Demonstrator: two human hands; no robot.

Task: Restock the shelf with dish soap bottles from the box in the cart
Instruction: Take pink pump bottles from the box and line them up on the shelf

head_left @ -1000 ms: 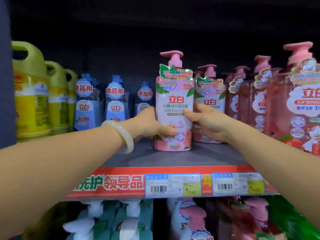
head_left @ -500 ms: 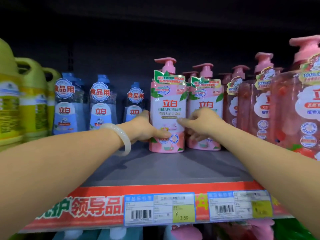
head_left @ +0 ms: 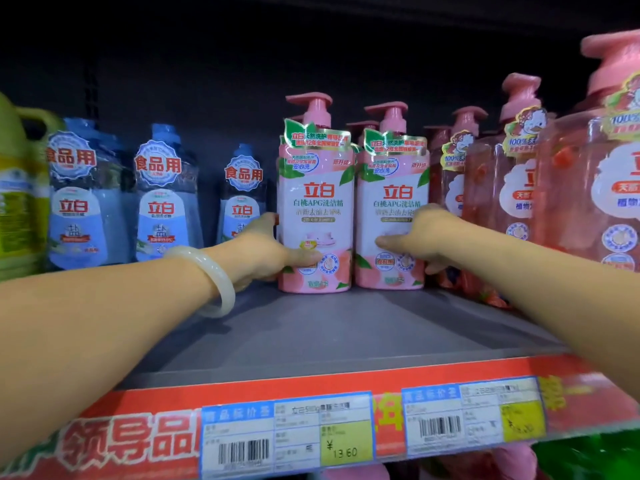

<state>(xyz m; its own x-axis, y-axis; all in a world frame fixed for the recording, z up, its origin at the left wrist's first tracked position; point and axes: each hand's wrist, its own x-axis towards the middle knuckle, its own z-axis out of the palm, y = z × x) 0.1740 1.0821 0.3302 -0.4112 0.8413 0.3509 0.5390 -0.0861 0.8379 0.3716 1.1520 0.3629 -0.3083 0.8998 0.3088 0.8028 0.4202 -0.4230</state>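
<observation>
The left hand [head_left: 266, 251] is clamped on the left pink dish soap bottle [head_left: 317, 216], thumb across the lower label and fingers wrapped around its left side. The right hand [head_left: 420, 237] rests against the right pink dish soap bottle [head_left: 393, 216], thumb on the lower label; its fingers pass behind the right side, so whether it grips or only presses cannot be told. Both bottles stand upright on the shelf [head_left: 329, 334], touching side by side, set well back from the front edge; more pink pump tops show behind them. The box and cart are not in view. Risk 1: both bottles are tall with high pump heads, and both hands hold low on the body, so a push deeper into the row would likely tip a bottle backward into the units behind. Risk 2: the right forearm runs just beside the clear pink pump bottles [head_left: 519, 202]; drawing the arm out at an angle could knock 1 of them over or drag it toward the edge. Risk 3: the bracelet [head_left: 214, 282] on the left wrist hangs near the shelf surface and could catch on stock during withdrawal. To the left, the blue-labelled bottles [head_left: 159, 202] stand close to the left hand, limiting sideways room; the nearest 1 is partly hidden behind the hand. A green jug [head_left: 20, 188] stands at the far left, well apart. The price tag strip [head_left: 287, 434] at the front edge is clear of both arms. The open shelf area in front of the 2 bottles appears free for further units.
</observation>
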